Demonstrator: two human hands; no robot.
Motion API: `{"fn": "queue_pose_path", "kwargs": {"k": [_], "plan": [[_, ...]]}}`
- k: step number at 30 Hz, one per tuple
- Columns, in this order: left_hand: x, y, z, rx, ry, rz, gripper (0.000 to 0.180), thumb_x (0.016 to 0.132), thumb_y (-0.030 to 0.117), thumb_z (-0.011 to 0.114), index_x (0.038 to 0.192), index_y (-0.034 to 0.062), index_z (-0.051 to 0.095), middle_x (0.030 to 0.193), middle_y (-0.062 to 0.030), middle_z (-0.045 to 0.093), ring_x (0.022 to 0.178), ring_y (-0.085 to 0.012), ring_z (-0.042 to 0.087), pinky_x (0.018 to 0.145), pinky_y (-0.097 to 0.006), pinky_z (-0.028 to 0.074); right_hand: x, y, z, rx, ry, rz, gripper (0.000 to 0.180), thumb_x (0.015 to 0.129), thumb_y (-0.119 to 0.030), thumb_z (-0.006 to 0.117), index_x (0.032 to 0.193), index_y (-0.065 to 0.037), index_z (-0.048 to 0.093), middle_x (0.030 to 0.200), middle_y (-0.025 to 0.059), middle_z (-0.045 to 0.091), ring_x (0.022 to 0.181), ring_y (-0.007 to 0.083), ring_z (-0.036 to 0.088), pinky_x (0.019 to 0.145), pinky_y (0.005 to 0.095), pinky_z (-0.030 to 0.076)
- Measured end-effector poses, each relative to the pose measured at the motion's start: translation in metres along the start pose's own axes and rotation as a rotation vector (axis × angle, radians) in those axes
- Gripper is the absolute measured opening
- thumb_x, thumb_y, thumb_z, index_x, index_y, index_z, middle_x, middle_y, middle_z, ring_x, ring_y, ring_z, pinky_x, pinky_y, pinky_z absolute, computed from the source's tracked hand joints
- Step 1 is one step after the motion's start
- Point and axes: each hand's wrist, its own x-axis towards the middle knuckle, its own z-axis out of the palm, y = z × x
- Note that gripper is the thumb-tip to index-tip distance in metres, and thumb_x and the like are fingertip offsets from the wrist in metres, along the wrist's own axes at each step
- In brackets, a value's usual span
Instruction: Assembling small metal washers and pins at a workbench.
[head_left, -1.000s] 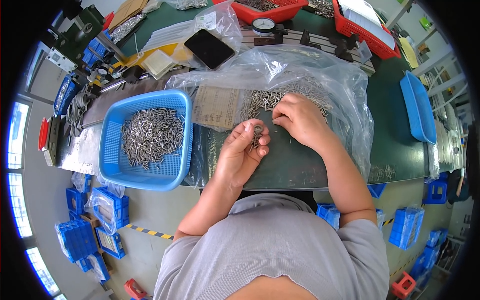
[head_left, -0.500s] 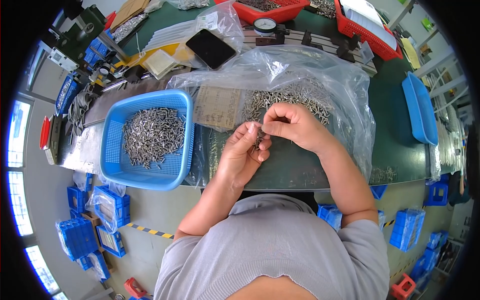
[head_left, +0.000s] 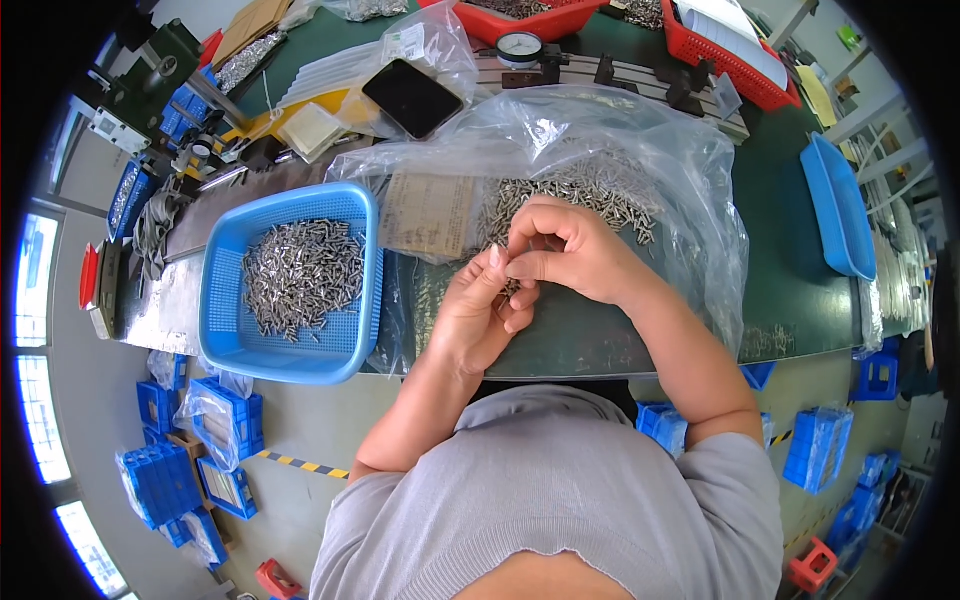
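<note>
My left hand [head_left: 476, 315] is closed, palm up, and a few small metal pins [head_left: 511, 287] show in its curled fingers. Thumb and index finger of my right hand [head_left: 575, 255] pinch together right at the left thumb; whatever lies between them is hidden. Just beyond both hands, a heap of silvery pins [head_left: 560, 195] lies on and partly under a clear plastic bag [head_left: 690, 190]. To the left, a blue plastic basket [head_left: 371, 290] holds a larger pile of similar pins [head_left: 302, 275]. A brown written card [head_left: 428, 212] sits between basket and heap.
A black phone [head_left: 412, 98] rests on plastic wrap behind the card. Further back are a dial gauge [head_left: 519, 47] on a metal rail and red baskets [head_left: 735, 62]. A blue tray [head_left: 838, 205] stands at the right edge, and blue crates [head_left: 158, 480] are on the floor.
My right hand has shifted slightly left and its fingertips now sit lower against the left thumb. The left hand stays closed in nearly the same place. The whole view has moved a little.
</note>
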Motion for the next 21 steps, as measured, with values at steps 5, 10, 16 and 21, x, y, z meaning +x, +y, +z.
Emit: {"fn": "queue_pose_path", "kwargs": {"k": [5, 10, 16, 21], "plan": [[-0.001, -0.002, 0.006, 0.018, 0.096, 0.005, 0.026, 0.096, 0.031, 0.049, 0.098, 0.0052, 0.055, 0.084, -0.0033, 0.055, 0.071, -0.0121, 0.049, 0.055, -0.023, 0.040, -0.002, -0.002, 0.001, -0.078, 0.123, -0.044, 0.015, 0.077, -0.008, 0.072, 0.078, -0.005, 0.057, 0.081, -0.0013, 0.052, 0.068, 0.0061, 0.048, 0.060, 0.0217, 0.038], [0.002, -0.006, 0.000, -0.044, 0.080, 0.082, 0.024, 0.096, 0.026, 0.049, 0.102, 0.0036, 0.055, 0.091, -0.0061, 0.057, 0.078, -0.0143, 0.052, 0.061, -0.024, 0.044, -0.006, -0.002, -0.005, -0.103, 0.077, -0.126, 0.008, 0.082, -0.009, 0.067, 0.081, -0.003, 0.061, 0.081, 0.0005, 0.054, 0.072, 0.0101, 0.052, 0.065, 0.0239, 0.043], [0.003, -0.003, -0.004, -0.079, 0.018, 0.098, 0.018, 0.093, 0.017, 0.053, 0.104, 0.0032, 0.056, 0.095, -0.0080, 0.057, 0.081, -0.0158, 0.053, 0.066, -0.026, 0.046, -0.010, 0.000, -0.030, -0.345, 0.289, 0.116, 0.008, 0.079, -0.010, 0.066, 0.083, -0.003, 0.063, 0.079, 0.0089, 0.059, 0.072, 0.0210, 0.060, 0.064, 0.0303, 0.046], [0.003, -0.003, -0.003, -0.094, 0.017, 0.086, 0.017, 0.091, 0.015, 0.056, 0.104, 0.0034, 0.057, 0.095, -0.0079, 0.057, 0.082, -0.0161, 0.053, 0.067, -0.026, 0.047, -0.017, 0.001, -0.038, -0.686, 0.132, 0.090, 0.010, 0.074, -0.010, 0.068, 0.082, -0.005, 0.063, 0.081, 0.0081, 0.059, 0.075, 0.0258, 0.060, 0.066, 0.0349, 0.047]]}}
